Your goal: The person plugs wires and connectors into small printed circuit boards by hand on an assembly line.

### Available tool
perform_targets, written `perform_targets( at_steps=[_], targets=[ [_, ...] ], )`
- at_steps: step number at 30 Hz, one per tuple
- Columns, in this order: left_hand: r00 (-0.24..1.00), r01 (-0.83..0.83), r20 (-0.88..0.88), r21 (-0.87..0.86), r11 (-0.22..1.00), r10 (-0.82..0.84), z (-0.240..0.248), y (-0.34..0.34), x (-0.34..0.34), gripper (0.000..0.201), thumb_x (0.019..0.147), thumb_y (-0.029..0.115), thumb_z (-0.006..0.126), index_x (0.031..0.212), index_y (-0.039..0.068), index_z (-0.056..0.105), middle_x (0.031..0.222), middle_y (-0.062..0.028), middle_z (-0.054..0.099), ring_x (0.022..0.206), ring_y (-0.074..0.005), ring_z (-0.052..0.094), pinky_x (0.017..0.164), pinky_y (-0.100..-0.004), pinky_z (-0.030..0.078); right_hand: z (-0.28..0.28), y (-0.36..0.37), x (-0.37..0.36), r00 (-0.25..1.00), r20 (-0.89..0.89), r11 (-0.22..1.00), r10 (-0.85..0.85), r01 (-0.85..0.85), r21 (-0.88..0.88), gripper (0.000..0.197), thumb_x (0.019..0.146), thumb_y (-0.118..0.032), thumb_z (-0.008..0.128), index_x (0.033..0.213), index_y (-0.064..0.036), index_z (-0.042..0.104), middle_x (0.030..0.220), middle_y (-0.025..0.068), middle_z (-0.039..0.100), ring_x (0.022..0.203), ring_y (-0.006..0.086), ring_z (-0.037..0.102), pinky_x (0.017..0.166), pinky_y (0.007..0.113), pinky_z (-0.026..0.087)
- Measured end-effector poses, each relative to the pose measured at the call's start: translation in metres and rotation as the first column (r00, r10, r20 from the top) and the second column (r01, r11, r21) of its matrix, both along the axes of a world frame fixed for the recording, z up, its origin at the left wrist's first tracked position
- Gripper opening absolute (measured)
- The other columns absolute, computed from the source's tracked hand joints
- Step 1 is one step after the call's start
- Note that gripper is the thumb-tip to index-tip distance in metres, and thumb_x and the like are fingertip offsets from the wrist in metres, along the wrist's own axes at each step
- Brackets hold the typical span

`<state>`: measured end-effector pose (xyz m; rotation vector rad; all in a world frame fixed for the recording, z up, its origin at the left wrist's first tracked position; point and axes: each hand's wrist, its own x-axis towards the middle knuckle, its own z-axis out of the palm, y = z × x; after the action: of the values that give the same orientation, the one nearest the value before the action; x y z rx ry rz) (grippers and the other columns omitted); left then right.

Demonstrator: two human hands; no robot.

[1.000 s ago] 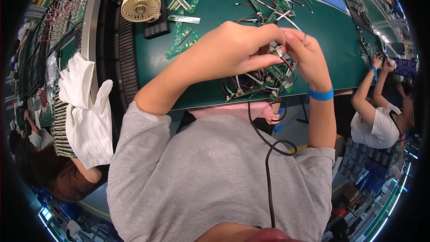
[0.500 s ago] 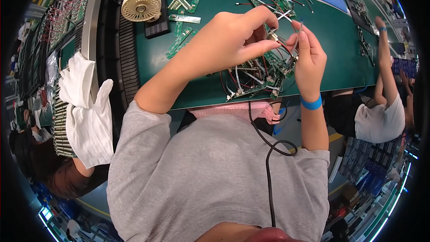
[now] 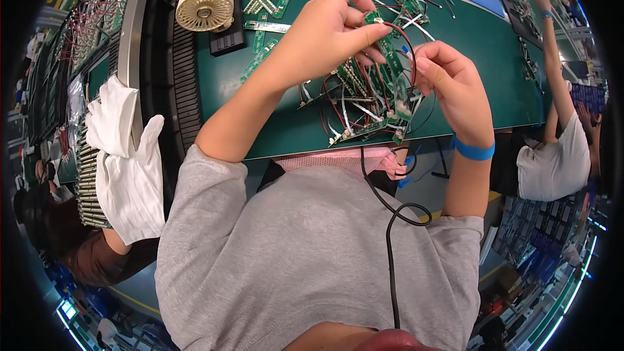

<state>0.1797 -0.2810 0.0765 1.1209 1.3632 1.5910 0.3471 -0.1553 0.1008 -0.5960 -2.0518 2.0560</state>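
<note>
My left hand (image 3: pixel 335 29) pinches the upper end of a narrow green circuit board (image 3: pixel 392 58), near a white connector. From that end, red and black wires (image 3: pixel 409 31) arc over to the right. My right hand (image 3: pixel 455 88), thumb and fingertips together, is closed on these wires beside the board. Exactly where the fingertips meet the wires is partly hidden. Under both hands lies a tangled pile of wired circuit boards (image 3: pixel 364 131) at the table's near edge.
Loose green boards (image 3: pixel 261 4) lie to the left on the green table (image 3: pixel 484 88). A gold fan (image 3: pixel 205 8) stands by a black ribbed tray (image 3: pixel 185 71). More wired boards lie behind the hands. Someone's white-gloved hands (image 3: pixel 130 188) are at the left; another person's arm (image 3: pixel 551 52) reaches in at right.
My left hand has moved up and left, lifting the board more upright. My right hand has moved down and right, from a pale strip to the red and black wires.
</note>
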Motion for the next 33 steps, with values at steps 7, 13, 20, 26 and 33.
perform_targets(
  at_steps=[7,13,20,26,33],
  targets=[
    [0.934,0.152,0.315,0.068,0.986,-0.166,-0.0054,0.0037,-0.0029,0.020,0.086,0.009,0.054,0.093,0.002,0.036,0.083,-0.0193,0.061,0.073,-0.0267,0.065,0.060,-0.0306,0.056,-0.0014,-0.0044,-0.0034,0.994,-0.109,0.999,-0.002,0.007,0.049,0.013,0.083,-0.008,0.054,0.083,0.0043,0.057,0.095,0.0045,0.052,0.079,0.0093,0.050,0.068,0.021,0.041],
    [0.888,0.220,0.397,0.078,0.972,-0.233,-0.0064,0.0061,0.0009,0.018,0.086,0.008,0.052,0.092,0.002,0.036,0.083,-0.0200,0.061,0.073,-0.0278,0.065,0.061,-0.0308,0.056,0.0042,-0.0073,-0.0045,0.997,-0.075,0.996,-0.010,0.016,0.083,0.011,0.082,-0.005,0.052,0.081,0.0049,0.058,0.095,0.0047,0.052,0.081,0.0093,0.049,0.072,0.022,0.040],
    [0.885,0.228,0.399,0.078,0.970,-0.240,-0.0076,0.0056,0.0008,0.017,0.086,0.008,0.052,0.091,0.002,0.037,0.083,-0.0195,0.061,0.073,-0.0278,0.065,0.062,-0.0309,0.056,0.0031,-0.0099,-0.0050,0.997,-0.069,0.990,-0.047,0.055,0.130,0.011,0.079,-0.005,0.053,0.076,0.0043,0.059,0.094,0.0048,0.052,0.081,0.0095,0.049,0.071,0.021,0.039],
    [0.886,0.231,0.392,0.085,0.969,-0.246,-0.0067,0.0046,0.0007,0.017,0.086,0.008,0.053,0.091,0.003,0.037,0.083,-0.0181,0.062,0.073,-0.0278,0.065,0.062,-0.0315,0.056,0.0034,-0.0104,-0.0046,0.995,-0.082,0.996,-0.053,0.059,0.072,0.011,0.079,-0.005,0.053,0.076,0.0038,0.059,0.093,0.0048,0.052,0.081,0.0092,0.049,0.071,0.020,0.038],
    [0.884,0.232,0.400,0.077,0.970,-0.243,-0.0065,0.0046,0.0006,0.017,0.086,0.009,0.053,0.091,0.003,0.038,0.082,-0.0167,0.062,0.072,-0.0277,0.065,0.062,-0.0309,0.055,-0.0002,-0.0087,-0.0036,0.992,-0.111,0.999,-0.053,0.052,-0.013,0.011,0.078,-0.005,0.053,0.076,0.0032,0.060,0.092,0.0043,0.051,0.080,0.0088,0.048,0.071,0.020,0.037]
  ],
)
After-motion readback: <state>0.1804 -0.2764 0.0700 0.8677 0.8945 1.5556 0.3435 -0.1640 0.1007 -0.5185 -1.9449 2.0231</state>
